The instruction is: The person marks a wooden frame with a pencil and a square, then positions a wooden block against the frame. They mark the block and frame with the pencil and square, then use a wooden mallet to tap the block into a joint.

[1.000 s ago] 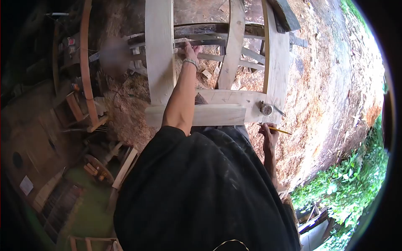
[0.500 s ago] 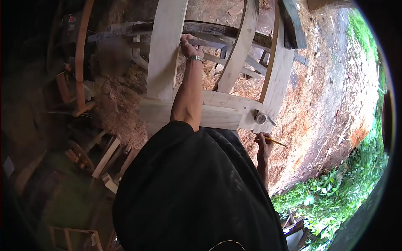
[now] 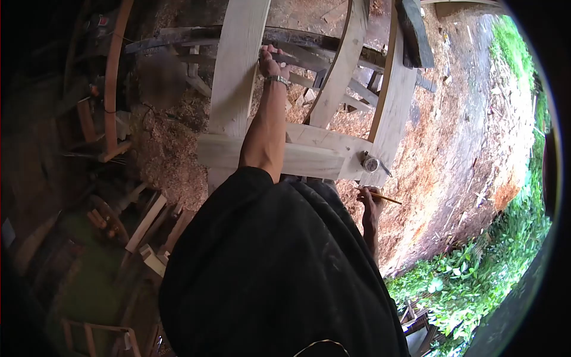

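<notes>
My left hand (image 3: 275,61), with a metal-banded watch (image 3: 278,79) at the wrist, reaches forward beside the wide pale board (image 3: 239,65). Its fingers are curled at the board's right edge, over a flat dark strip; I cannot tell what they grip. Low on the right, my right hand (image 3: 370,202) is closed on a yellow pencil (image 3: 386,197), which points right, just below the end of another pale board (image 3: 395,110). On that board's joint with the crosspiece (image 3: 309,162) rests a small round metallic object (image 3: 370,163) with a thin pointed piece beside it.
A curved wooden slat (image 3: 339,71) stands between the boards. A dark block (image 3: 414,35) lies across the right board's upper part. Wood shavings (image 3: 172,157) cover the ground, with offcuts (image 3: 146,223) at left and green plants (image 3: 470,268) at right.
My right hand and the pencil have shifted slightly left and up, and the pencil lies flatter. My left hand has moved up slightly along the board. The view has shifted a little.
</notes>
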The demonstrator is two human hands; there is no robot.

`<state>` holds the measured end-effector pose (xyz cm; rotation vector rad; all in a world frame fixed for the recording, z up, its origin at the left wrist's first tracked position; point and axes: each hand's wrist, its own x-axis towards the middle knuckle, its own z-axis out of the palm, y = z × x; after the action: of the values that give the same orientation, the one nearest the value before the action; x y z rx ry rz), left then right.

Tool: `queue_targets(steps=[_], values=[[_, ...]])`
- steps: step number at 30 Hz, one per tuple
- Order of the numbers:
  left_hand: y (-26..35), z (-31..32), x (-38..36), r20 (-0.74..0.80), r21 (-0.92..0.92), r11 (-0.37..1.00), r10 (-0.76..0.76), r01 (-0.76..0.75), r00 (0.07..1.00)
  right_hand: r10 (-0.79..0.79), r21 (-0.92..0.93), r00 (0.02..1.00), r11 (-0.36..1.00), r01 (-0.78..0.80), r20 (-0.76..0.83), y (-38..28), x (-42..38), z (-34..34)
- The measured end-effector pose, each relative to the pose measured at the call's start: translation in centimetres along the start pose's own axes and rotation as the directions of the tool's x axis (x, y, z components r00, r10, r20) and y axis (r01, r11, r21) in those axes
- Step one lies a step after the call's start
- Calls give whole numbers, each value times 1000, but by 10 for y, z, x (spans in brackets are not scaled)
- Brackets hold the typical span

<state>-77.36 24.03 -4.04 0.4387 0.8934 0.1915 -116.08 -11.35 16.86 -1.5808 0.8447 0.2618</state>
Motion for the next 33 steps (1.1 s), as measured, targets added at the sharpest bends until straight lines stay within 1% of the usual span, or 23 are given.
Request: queue_targets(steps=[2,3,6,9,10,12,13,14,16,17,20,21,22,23,24,25,26,27,28,29,32,33], values=[[-11,-18,33,34,-59,997,-41,43,999,-7,15,1000,1000,7,-7,0,-4,1],[-9,-18,37,55,-87,994,-59,64,997,-3,11,1000,1000,3,-8,1,-5,0],[-13,-17,43,4,-87,994,-67,67,998,0,10,1000,1000,0,-16,2,-9,-5],[-17,-19,43,41,-72,990,-121,123,992,-10,10,999,1000,11,-43,7,-11,-8],[-14,-4,6,10,-1,997,-77,77,997,-1,25,999,1000,2,-41,8,-11,-8],[-27,0,-26,83,96,982,-173,165,981,-5,58,999,998,7,-37,16,-9,-8],[-35,-2,-44,112,149,967,-227,209,968,-5,39,999,999,6,-35,18,-7,-6],[-41,-2,-64,161,172,956,-267,239,950,-34,45,999,998,34,-5,17,-5,-2],[-39,15,-120,203,192,930,-350,313,915,-17,46,1000,999,17,8,19,2,4],[-36,23,-144,228,213,919,-376,331,898,-56,44,998,998,54,33,12,4,9],[-8,41,-214,338,522,799,-516,299,787,-91,23,995,996,91,29,2,3,17],[8,48,-237,412,711,687,-577,147,705,-99,18,995,995,98,21,2,3,20],[28,52,-261,455,836,547,-651,-40,608,-96,51,995,994,96,7,6,4,22],[40,48,-283,464,886,393,-730,-248,501,-96,85,995,992,96,-6,10,5,23],[46,38,-301,448,867,214,-732,-450,514,-84,113,996,990,86,-24,13,6,26],[52,27,-317,437,783,21,-729,-621,526,-93,181,994,978,102,-56,24,10,30],[55,10,-330,516,671,-91,-655,-736,552,-71,205,992,975,91,-101,33,12,33],[55,-7,-332,548,577,-192,-629,-794,551,-49,229,989,970,81,-143,40,14,37],[55,-27,-330,582,472,-292,-605,-832,543,-74,225,989,969,101,-125,42,15,41],[56,-44,-326,616,359,-389,-584,-849,528,-80,262,986,958,118,-149,45,14,47],[50,-84,-309,782,350,-217,-468,-911,412,-120,309,988,940,145,-100,42,13,65],[47,-90,-305,807,315,-216,-452,-924,380,-102,250,990,960,123,-96,38,13,72]])
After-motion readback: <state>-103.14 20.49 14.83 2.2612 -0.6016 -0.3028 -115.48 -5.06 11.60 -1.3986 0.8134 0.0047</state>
